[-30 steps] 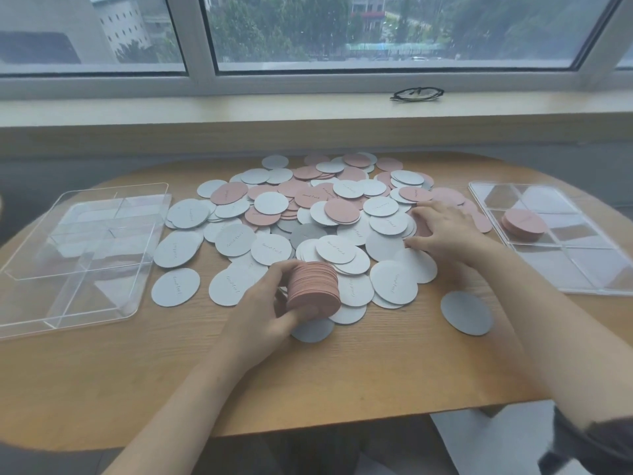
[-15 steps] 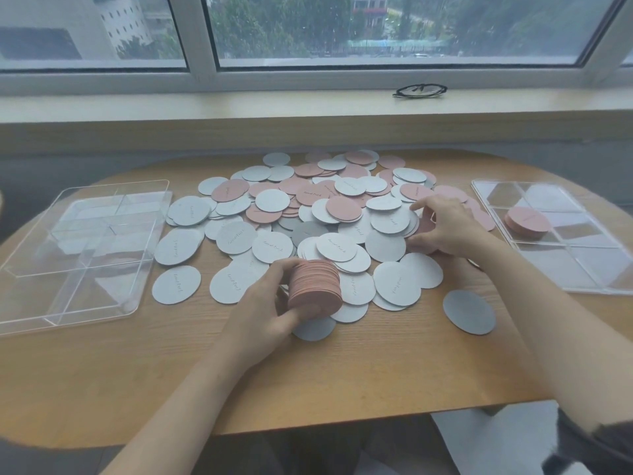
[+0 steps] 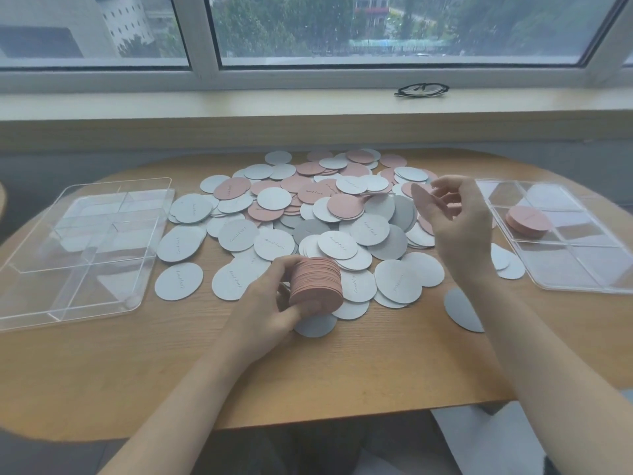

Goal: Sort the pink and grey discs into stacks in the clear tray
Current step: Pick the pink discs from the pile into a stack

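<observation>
Two hands at work: left hand curls round a thick stack of pink round card discs, held on edge just above the table at 6 o'clock of the pile; right hand pinches one loose pink round disc, lifted clear of the pile at its 3 o'clock side.
Pile: mixed pink and grey round card discs, overlapping loosely at the centre of the oval wooden table; most of the sorting is judged not yet done.
Right tray: clear plastic divided tray at 3 o'clock; one compartment holds a short stack of pink discs.
Left tray: second clear plastic divided tray at 9 o'clock; no discs seen in it.
Stray piece: single grey round disc lies apart at 4 o'clock, partly under the right forearm.
Sill: black-framed spectacles at 12 o'clock, well apart.
Risk 1: held stack is tall and gripped from one side only; a loosened thumb may let it fan out and spill back into the pile.
Risk 2: pinched disc is thin and tilted; it may slip before it reaches the stack.
Risk 3: right forearm may sweep the stray grey disc off the table edge.
Risk 4: discs overlap closely; a grey one may ride along unnoticed beneath a pink one.
</observation>
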A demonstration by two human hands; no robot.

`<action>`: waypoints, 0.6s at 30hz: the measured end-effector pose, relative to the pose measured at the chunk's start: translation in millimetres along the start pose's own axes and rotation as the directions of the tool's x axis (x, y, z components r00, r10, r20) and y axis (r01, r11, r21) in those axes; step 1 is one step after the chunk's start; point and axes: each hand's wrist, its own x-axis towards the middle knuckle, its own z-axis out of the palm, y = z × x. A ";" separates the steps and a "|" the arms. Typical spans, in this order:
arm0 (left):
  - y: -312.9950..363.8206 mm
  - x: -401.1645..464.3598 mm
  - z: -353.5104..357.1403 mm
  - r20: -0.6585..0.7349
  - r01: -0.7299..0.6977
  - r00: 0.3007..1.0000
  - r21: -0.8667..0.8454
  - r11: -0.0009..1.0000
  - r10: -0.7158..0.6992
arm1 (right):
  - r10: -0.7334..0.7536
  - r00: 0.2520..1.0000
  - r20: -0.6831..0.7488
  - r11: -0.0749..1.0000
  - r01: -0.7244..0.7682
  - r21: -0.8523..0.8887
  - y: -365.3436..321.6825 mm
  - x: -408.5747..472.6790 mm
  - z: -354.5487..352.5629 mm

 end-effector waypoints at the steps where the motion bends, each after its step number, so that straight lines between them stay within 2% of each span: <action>1: -0.1 -0.2 -0.1 -0.002 0.001 1.000 -0.003 1.000 -0.001 | -0.059 0.998 -0.023 0.998 0.059 -0.019 -3.7 -3.9 2.3; 3: 0.5 -0.6 0.0 -0.001 0.002 1.000 -0.007 1.000 -0.002 | -0.186 0.981 -0.060 0.980 0.181 -0.084 -12.8 -12.4 6.6; 5: 0.7 -0.5 0.3 0.000 -0.002 1.000 -0.005 1.000 0.002 | -0.234 0.970 -0.067 0.972 0.230 -0.054 -23.4 -18.9 9.3; 8: -0.7 0.1 0.4 0.005 -0.006 1.000 -0.009 1.000 0.006 | -0.109 0.992 0.056 0.986 0.100 0.137 -40.5 -33.9 20.9; 11: -2.0 -0.3 1.1 0.005 -0.024 1.000 -0.017 1.000 0.025 | -0.030 0.967 0.252 0.964 -0.039 0.263 -47.0 -53.8 36.6; 15: -4.1 0.8 2.4 0.000 -0.028 1.000 -0.037 0.999 0.028 | 0.029 0.903 0.428 0.932 -0.179 0.315 -48.7 -73.9 49.4; 18: -8.2 2.0 4.1 -0.021 -0.031 0.999 -0.017 0.999 0.031 | 0.019 0.844 0.536 0.924 -0.219 0.313 -47.0 -82.3 52.0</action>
